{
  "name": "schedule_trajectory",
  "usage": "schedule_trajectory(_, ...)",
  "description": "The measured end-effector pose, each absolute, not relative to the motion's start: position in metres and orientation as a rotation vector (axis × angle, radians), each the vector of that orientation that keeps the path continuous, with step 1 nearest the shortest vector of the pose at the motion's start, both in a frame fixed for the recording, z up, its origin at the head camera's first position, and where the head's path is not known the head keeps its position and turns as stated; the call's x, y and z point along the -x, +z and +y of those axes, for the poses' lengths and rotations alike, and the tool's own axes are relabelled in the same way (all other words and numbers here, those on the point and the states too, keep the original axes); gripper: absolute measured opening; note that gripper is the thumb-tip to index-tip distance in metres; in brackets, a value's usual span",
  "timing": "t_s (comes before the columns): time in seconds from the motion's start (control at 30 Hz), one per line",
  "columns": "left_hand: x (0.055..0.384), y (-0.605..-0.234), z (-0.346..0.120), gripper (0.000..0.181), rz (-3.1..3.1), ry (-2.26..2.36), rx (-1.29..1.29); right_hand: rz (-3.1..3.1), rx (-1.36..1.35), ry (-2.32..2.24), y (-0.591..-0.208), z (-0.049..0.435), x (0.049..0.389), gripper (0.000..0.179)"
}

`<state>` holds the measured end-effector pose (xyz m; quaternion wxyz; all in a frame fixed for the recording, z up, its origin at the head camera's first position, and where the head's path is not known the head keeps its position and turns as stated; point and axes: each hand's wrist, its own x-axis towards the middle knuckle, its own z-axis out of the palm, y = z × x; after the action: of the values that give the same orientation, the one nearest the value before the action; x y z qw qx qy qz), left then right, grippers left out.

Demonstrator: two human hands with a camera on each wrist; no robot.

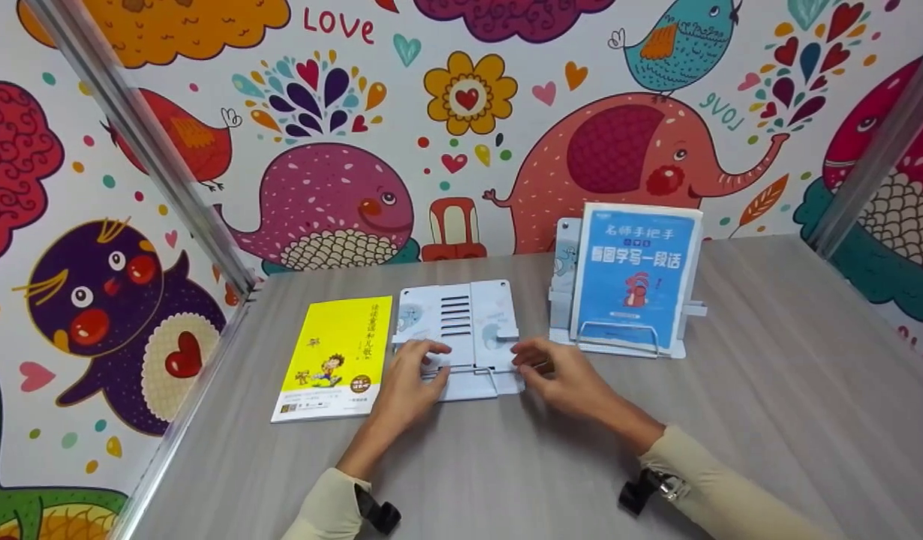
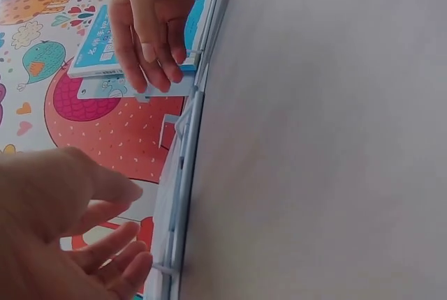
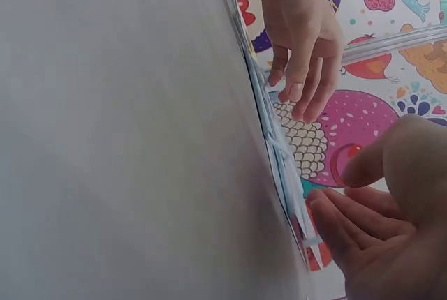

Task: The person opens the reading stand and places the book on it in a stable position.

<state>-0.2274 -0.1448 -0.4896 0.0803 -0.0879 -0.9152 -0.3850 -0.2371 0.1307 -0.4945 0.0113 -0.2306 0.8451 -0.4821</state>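
A pale folding book stand [image 1: 457, 319] lies flat on the table, with slots down its middle and a wire page holder along its near edge. My left hand [image 1: 414, 379] hovers over the stand's near left corner, fingers loosely bent and thumb apart from them. At the near right side is my right hand [image 1: 563, 375], its fingertips close to the stand's side tab [image 1: 508, 336]. In the right wrist view, those fingers [image 3: 349, 220] are relaxed, with nothing between them and the thumb. The left wrist view likewise shows the left fingers [image 2: 115, 258] spread and holding nothing.
Left of the stand lies a yellow book [image 1: 334, 352] with a cartoon child on its cover. At the back right, a blue book [image 1: 634, 274] leans upright on a second, similar stand [image 1: 563, 289]. Patterned wall panels [image 1: 469, 172] enclose the grey wood-look table [image 1: 476, 465].
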Motion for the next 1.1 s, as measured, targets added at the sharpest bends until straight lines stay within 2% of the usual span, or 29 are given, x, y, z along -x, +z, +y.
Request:
schedule_trajectory(0.3, 0.218, -0.493, -0.156, 0.033, -2.822, -1.087, 0.137, 2.536, 0.706, -1.456, -0.498, 0.104, 0.244, 0.022)
schedule_trajectory(0.57, 0.215, -0.486, -0.163, 0.036, -2.888, -1.112, 0.146, 2.526, 0.724, -1.476, -0.504, 0.101, 0.252, 0.015)
schedule_trajectory(0.8, 0.215, -0.479, -0.171, 0.045, -2.924, -1.146, 0.147, 2.465, 0.746, -1.493, -0.510, 0.102, 0.250, 0.023)
schedule_trajectory(1.1, 0.217, -0.482, -0.171, 0.045, -2.921, -1.182, 0.116, 2.466, 0.740, -1.437, -0.506, 0.105, 0.249, 0.033)
